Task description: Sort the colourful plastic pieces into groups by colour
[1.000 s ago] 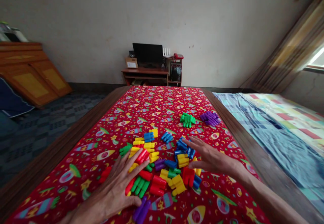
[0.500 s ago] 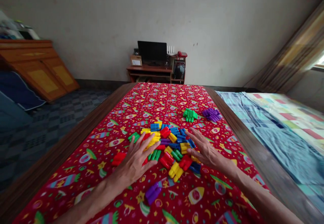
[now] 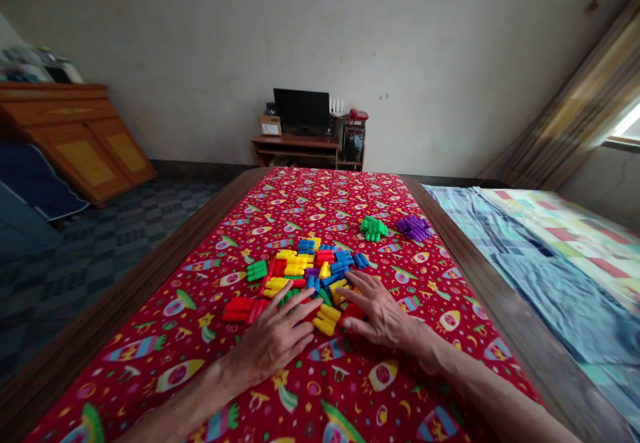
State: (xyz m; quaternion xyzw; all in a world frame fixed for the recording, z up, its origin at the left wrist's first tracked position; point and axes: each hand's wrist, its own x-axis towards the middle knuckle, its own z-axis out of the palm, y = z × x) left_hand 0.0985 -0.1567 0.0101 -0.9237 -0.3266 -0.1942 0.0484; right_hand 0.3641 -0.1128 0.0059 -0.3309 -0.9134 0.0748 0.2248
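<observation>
Right, blocks (image 3: 293,266) sit in a loose heap mid-desk, on the red cloth (image 3: 320,203), closer to the near end than the far one.

Left grip (image 3: 277,336) lies flat with fingers spread, tips touching the heap's near-left blocks. Right grip (image 3: 383,316) is the same, spread and palm-down on the near-right blocks. Neither pinches anything.

Handling, my read: small hard plastic, light, stiff, slick. They should slide easily on cloth and scatter if knocked, and the cloth may bunch under a push. Best hold is a pinch across one block's body, or cupped palms around the heap's flanks.

Room: the heap is well apart from both long edges of the desk (image 3: 145,283). Open cloth lies left and far. Green cluster (image 3: 373,228) and purple cluster (image 3: 413,227) sit far-right, with purple nearer the right edge. Bed (image 3: 550,243) is just beyond that edge.
</observation>
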